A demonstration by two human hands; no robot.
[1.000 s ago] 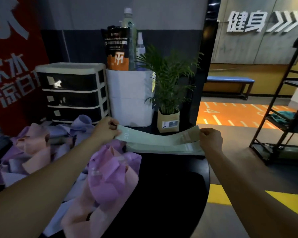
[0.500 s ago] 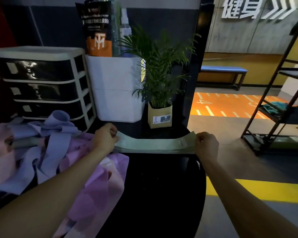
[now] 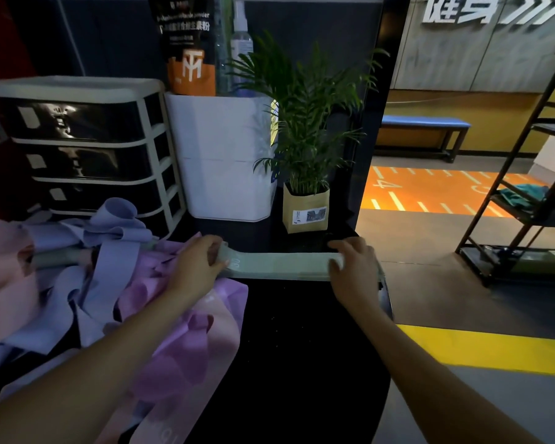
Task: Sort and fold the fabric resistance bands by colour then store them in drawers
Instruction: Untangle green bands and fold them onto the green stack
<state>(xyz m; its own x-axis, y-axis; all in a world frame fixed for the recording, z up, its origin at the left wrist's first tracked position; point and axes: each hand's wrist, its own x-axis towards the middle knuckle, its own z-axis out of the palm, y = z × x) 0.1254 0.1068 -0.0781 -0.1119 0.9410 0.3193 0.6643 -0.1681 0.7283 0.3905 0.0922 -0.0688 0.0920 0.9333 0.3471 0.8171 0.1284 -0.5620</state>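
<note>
On the dark table (image 3: 285,347), left hand (image 3: 196,267) pinches the green band (image 3: 279,265); right hand (image 3: 356,270) flat, hiding its end.

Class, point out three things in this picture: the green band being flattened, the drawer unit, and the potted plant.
green band (image 3: 279,265), head view, middle of its flat top face.
drawer unit (image 3: 74,123), head view, front of top drawer.
potted plant (image 3: 306,211), head view, paper-wrapped pot.
</note>
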